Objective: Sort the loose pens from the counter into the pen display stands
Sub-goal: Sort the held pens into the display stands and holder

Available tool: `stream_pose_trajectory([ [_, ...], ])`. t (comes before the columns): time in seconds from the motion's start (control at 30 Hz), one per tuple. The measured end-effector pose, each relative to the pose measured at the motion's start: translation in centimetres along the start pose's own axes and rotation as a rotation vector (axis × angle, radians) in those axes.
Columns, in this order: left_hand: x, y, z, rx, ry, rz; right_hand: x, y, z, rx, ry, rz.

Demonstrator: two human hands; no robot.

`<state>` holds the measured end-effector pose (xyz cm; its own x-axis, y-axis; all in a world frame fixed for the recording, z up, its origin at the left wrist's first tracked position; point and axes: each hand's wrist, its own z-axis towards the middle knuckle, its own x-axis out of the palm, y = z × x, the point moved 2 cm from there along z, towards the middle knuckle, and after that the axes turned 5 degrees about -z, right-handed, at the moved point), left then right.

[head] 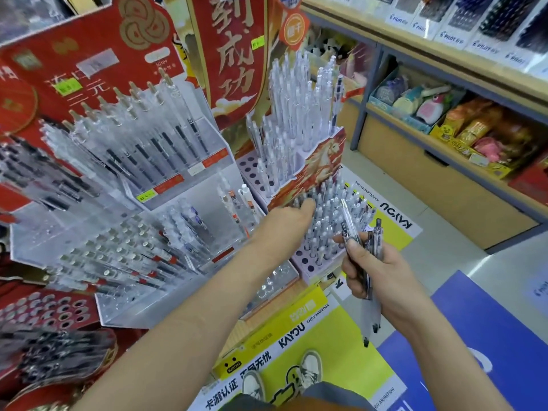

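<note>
Head view, nearest first: our shoes point(310, 367) stand on a pale floor point(439, 221), beside a yellow carton point(296, 318) and a blue mat point(489, 336).

Just above them our right hand point(376, 271) has its fingers curled round a small bundle of loose pens point(369, 247). Their tops fan out above the thumb and their tips hang below the palm.

Our left hand point(289, 216) reaches across to the tiered pen stand point(320, 164), knuckles up. Its fingertips are buried among the upright pens of the lower tier, so we cannot tell whether they pinch a pen or only touch the row.

What worries us is the loosely fanned bundle. If the grip eases while we look left, a pen could slide out and drop to the floor. The lower tier is also packed tight, so a careless push from our left hand might tip neighbouring pens or seat one in the wrong hole. Free holes show at the near edge and on the upper tier's left.

Further left stands a clear plastic stand point(166, 232) full of pens, backed by red display boards point(234, 54). To the right, wooden shelves point(444, 161) carry packaged goods.
</note>
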<state>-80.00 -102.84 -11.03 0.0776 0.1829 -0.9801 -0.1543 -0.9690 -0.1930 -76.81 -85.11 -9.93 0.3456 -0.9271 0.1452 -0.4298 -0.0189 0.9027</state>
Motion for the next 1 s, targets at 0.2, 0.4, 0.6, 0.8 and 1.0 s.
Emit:
stream_pose_trajectory([
  [0.2,0.7,0.8,0.2,-0.084,-0.022,-0.109,0.2,0.0,-0.2,0.087,0.043,0.151],
  [0.4,1.8,0.9,-1.0,-0.142,-0.069,-0.144,0.6,-0.8,0.0,0.099,0.070,0.180],
  [0.6,0.1,0.5,-1.0,-0.138,0.018,-0.096,1.2,-0.9,0.4,0.056,0.091,0.116],
  [0.8,-3.5,-3.2,-5.3,-0.405,-0.229,-1.180,1.4,-0.2,0.2,0.037,0.281,0.035],
  [1.0,-5.4,-3.6,-6.8,-0.466,-0.371,-1.566,2.0,-0.2,-0.3,0.077,0.524,0.013],
])
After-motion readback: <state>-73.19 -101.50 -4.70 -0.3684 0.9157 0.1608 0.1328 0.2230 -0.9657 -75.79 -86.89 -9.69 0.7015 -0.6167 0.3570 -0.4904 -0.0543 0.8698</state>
